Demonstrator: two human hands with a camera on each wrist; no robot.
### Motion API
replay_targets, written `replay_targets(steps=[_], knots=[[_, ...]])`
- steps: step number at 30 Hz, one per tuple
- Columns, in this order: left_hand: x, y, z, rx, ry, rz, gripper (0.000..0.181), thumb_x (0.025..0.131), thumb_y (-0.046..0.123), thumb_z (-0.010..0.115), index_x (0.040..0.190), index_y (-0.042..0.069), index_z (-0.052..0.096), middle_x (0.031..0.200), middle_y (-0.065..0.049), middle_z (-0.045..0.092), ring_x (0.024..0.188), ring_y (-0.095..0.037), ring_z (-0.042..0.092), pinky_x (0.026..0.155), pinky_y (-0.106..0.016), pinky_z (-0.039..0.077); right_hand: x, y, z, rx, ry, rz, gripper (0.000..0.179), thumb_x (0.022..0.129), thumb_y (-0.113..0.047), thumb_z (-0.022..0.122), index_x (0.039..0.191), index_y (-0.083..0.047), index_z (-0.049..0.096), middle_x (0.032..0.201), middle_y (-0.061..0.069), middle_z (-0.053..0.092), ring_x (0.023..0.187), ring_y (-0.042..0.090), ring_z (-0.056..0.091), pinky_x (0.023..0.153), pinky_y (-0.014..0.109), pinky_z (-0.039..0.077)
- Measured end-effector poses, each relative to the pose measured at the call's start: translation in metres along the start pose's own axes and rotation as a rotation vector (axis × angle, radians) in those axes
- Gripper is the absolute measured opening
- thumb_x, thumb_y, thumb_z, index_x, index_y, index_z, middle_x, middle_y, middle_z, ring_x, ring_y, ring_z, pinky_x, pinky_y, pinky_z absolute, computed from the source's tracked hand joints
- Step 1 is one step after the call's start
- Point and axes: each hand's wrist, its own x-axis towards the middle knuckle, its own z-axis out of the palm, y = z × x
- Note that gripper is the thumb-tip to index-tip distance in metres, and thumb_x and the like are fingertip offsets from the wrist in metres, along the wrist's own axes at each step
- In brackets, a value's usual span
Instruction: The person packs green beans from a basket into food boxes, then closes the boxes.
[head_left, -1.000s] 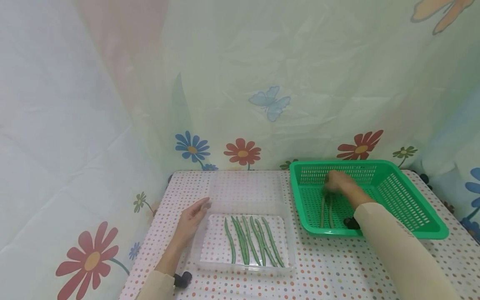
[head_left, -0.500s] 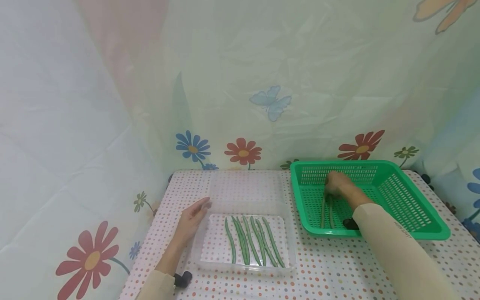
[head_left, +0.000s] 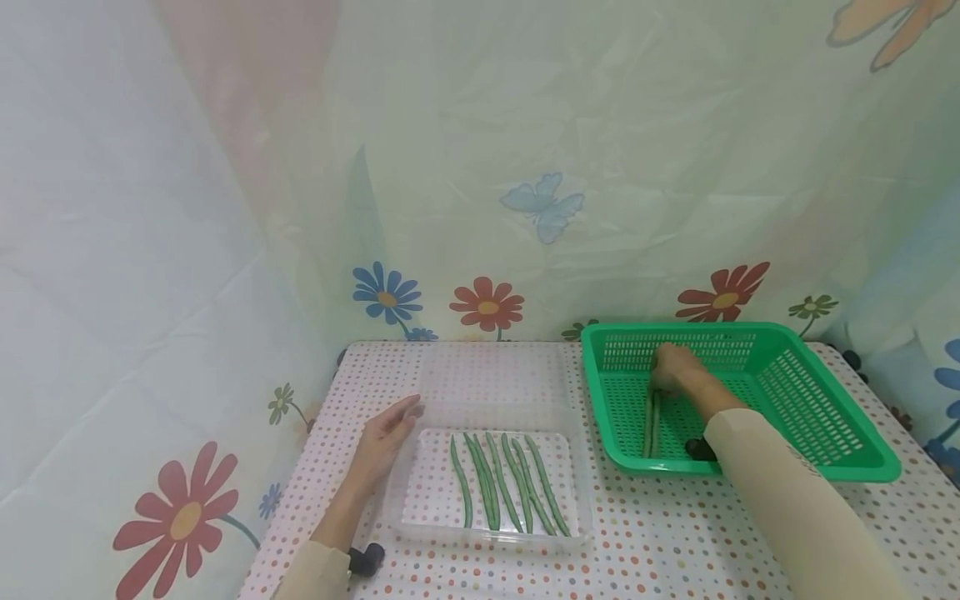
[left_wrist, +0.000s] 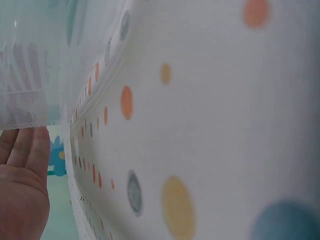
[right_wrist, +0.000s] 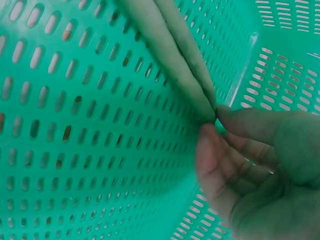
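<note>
Down inside the green plastic basket [head_left: 622, 460], my right hand [head_left: 675, 368] pinches two green beans [right_wrist: 172, 55] by their tips between thumb and fingertips. The pair lie side by side along the basket's left part. My left hand [head_left: 381, 442] has its fingers extended against the left side of a clear plastic container [head_left: 491, 536]. In the left wrist view, that hand's fingers [left_wrist: 30, 150] reach up to the container's edge. Several green beans [head_left: 483, 483] lie in a row, roughly lengthwise, on the container's bottom.
The container's clear lid [head_left: 491, 371] lies folded back behind it. A dotted cloth [head_left: 637, 542] covers the table. Behind stands a curtain [head_left: 450, 208] printed with flowers and butterflies. A black wrist device [head_left: 366, 560] sits under the left wrist.
The two beans in the basket, apart before, now lie close together as my right hand gathers their tips. The left hand and the container stay put.
</note>
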Motion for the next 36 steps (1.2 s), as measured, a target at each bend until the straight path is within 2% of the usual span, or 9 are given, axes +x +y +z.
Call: replay_targets(steps=[3, 6, 9, 14, 19, 25, 29, 32, 36], knots=[[0.0, 0.0, 0.0, 0.001, -0.002, -0.004, 0.038, 0.107, 0.025, 0.059, 0.145, 0.026, 0.061, 0.144, -0.002, 0.066, 0.139, -0.025, 0.059, 0.119, -0.043, 0.046, -0.001, -0.001, 0.0, 0.024, -0.018, 0.016, 0.027, 0.094, 0.0, 0.062, 0.116, 0.017, 0.065, 0.094, 0.027, 0.07, 0.064, 0.023, 0.068, 0.055, 0.033, 0.061], [0.0, 0.001, -0.001, -0.001, -0.007, -0.002, 0.038, 0.107, 0.025, 0.059, 0.145, 0.025, 0.06, 0.145, -0.003, 0.066, 0.139, -0.025, 0.059, 0.119, -0.042, 0.045, -0.002, -0.002, -0.001, 0.082, -0.034, 0.03, 0.037, 0.095, 0.001, 0.064, 0.127, 0.019, 0.058, 0.112, 0.037, 0.064, 0.07, 0.025, 0.071, 0.06, 0.036, 0.065], [-0.001, 0.002, -0.001, -0.017, -0.017, 0.002, 0.039, 0.107, 0.024, 0.058, 0.145, 0.023, 0.06, 0.145, -0.005, 0.065, 0.14, -0.025, 0.058, 0.121, -0.042, 0.044, -0.005, -0.005, -0.002, 0.122, -0.047, 0.022, 0.037, 0.095, 0.002, 0.063, 0.127, 0.019, 0.057, 0.116, 0.04, 0.062, 0.074, 0.028, 0.072, 0.063, 0.037, 0.066], [-0.001, 0.003, -0.002, -0.031, -0.023, -0.002, 0.038, 0.107, 0.022, 0.058, 0.145, 0.023, 0.061, 0.145, -0.005, 0.065, 0.14, -0.025, 0.057, 0.121, -0.043, 0.043, -0.011, -0.01, -0.004, 0.132, -0.053, -0.002, 0.021, 0.094, 0.004, 0.064, 0.111, 0.016, 0.065, 0.09, 0.026, 0.068, 0.072, 0.029, 0.072, 0.063, 0.039, 0.066], [-0.001, 0.003, -0.002, -0.032, -0.023, -0.005, 0.038, 0.107, 0.022, 0.058, 0.145, 0.022, 0.061, 0.145, -0.005, 0.065, 0.141, -0.025, 0.057, 0.121, -0.042, 0.043, -0.014, -0.014, -0.008, 0.119, -0.056, 0.0, 0.008, 0.094, 0.003, 0.064, 0.093, 0.009, 0.07, 0.08, 0.02, 0.07, 0.07, 0.027, 0.071, 0.062, 0.038, 0.065], [-0.001, 0.002, -0.002, -0.019, -0.016, 0.0, 0.038, 0.107, 0.023, 0.059, 0.145, 0.023, 0.061, 0.147, -0.004, 0.064, 0.141, -0.023, 0.056, 0.12, -0.041, 0.043, -0.015, -0.019, -0.013, 0.1, -0.027, -0.048, 0.032, 0.102, 0.0, 0.051, 0.072, -0.001, 0.063, 0.077, 0.016, 0.07, 0.069, 0.025, 0.072, 0.064, 0.039, 0.066], [0.0, 0.001, -0.002, -0.029, -0.026, 0.013, 0.038, 0.107, 0.021, 0.058, 0.145, 0.022, 0.061, 0.148, -0.006, 0.063, 0.141, -0.024, 0.057, 0.12, -0.04, 0.044, -0.014, -0.023, -0.014, 0.073, -0.008, -0.074, 0.041, 0.103, -0.002, 0.047, 0.063, -0.008, 0.053, 0.063, 0.007, 0.06, 0.061, 0.018, 0.063, 0.059, 0.035, 0.06], [0.0, 0.0, -0.002, -0.035, -0.03, 0.018, 0.038, 0.107, 0.021, 0.058, 0.145, 0.02, 0.06, 0.147, -0.007, 0.064, 0.14, -0.025, 0.058, 0.12, -0.039, 0.044, -0.014, -0.027, -0.016, 0.057, 0.033, -0.121, 0.034, 0.101, 0.002, 0.046, 0.072, 0.003, 0.062, 0.068, 0.012, 0.06, 0.06, 0.017, 0.058, 0.057, 0.034, 0.057], [0.0, 0.0, -0.002, -0.03, -0.024, 0.019, 0.038, 0.107, 0.022, 0.058, 0.145, 0.021, 0.06, 0.146, -0.006, 0.064, 0.139, -0.026, 0.058, 0.12, -0.04, 0.044, -0.017, -0.034, -0.02, 0.025, 0.112, -0.195, 0.029, 0.099, 0.004, 0.045, 0.105, 0.017, 0.07, 0.099, 0.033, 0.068, 0.07, 0.028, 0.062, 0.061, 0.039, 0.057]])
